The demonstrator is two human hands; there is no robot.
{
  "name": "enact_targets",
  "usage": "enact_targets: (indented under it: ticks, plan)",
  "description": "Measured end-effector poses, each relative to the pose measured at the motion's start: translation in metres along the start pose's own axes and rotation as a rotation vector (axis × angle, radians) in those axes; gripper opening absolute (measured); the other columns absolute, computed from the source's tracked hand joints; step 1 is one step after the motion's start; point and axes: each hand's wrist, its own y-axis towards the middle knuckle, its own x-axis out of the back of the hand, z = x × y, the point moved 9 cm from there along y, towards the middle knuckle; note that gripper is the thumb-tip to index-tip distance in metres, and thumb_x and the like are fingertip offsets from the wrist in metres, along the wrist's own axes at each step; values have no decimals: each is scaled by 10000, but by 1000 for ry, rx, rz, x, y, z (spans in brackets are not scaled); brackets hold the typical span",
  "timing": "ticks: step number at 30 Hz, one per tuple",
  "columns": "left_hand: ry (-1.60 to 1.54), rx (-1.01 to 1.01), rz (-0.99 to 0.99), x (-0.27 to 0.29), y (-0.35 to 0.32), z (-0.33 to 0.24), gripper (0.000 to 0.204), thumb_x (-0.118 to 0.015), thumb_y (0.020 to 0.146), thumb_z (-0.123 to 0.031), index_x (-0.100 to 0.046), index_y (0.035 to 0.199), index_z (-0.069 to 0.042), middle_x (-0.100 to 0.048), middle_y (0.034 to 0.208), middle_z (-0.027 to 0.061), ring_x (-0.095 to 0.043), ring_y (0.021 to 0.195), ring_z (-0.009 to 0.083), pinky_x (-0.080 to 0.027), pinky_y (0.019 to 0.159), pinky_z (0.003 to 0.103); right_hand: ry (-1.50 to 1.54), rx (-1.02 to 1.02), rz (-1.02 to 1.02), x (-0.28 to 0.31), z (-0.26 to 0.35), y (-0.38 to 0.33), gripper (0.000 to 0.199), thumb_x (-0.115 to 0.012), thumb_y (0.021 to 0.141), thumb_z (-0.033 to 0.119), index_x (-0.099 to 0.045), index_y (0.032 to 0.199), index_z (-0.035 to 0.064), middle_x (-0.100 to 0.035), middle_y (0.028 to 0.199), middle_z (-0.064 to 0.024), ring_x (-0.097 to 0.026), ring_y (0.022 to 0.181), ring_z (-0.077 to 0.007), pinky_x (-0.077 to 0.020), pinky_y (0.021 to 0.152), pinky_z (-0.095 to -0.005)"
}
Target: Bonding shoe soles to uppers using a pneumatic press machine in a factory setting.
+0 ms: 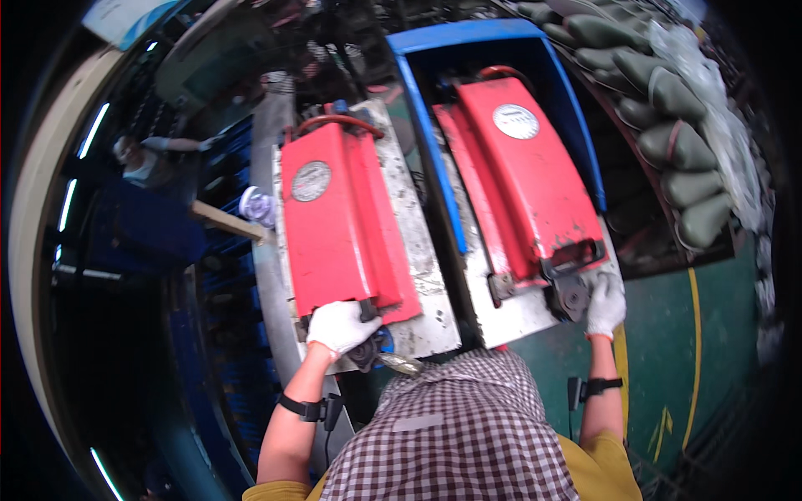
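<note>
Two long machines with red covers sit side by side in front of me, the left machine [326,225] and the right machine [535,184]. Each has a round silver plate on top. My left hand [342,327], in a white glove, is closed round the black handle [368,310] at the near end of the left cover. Below it are dark metal parts and a shiny piece [402,363]. My right hand [606,306], also gloved, lies with fingers stretched out beside a dark round part [572,296] at the right machine's near end.
A blue frame [468,35] surrounds the right machine. Several green boots [668,150] are stacked at far right beside clear plastic. A purple-and-white roll [256,205] and a wooden bar [225,220] lie left. A person [150,159] stands farther off at left.
</note>
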Motion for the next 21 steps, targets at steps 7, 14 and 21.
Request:
enact_targets:
  ticks: [7, 14, 21]
  plan:
    - [-52, 0, -103, -7, 4, 5, 456, -724, 876, -576, -804, 854, -128, -745, 787, 186, -750, 762, 380, -593, 698, 487, -43, -65, 35, 1, -3, 2, 295, -605, 1020, 401, -788, 1044, 170, -760, 907, -213, -739, 853, -445, -573, 776, -553]
    - [12, -22, -30, -1, 2, 1, 470, -678, 907, -586, -806, 867, -135, -743, 787, 180, -741, 755, 383, -579, 671, 502, 8, -37, 111, -10, -8, 2, 327, -574, 1044, 394, -773, 1102, 142, -755, 1093, -173, -721, 992, -430, -552, 851, -530]
    - [-60, 11, -19, 4, -4, 2, 484, -694, 895, -580, -810, 935, -112, -759, 852, 203, -758, 817, 391, -607, 764, 501, 18, -14, 171, -27, -30, 8, 369, -504, 1081, 374, -712, 1184, 88, -753, 1116, -195, -708, 1015, -449, -531, 848, -522]
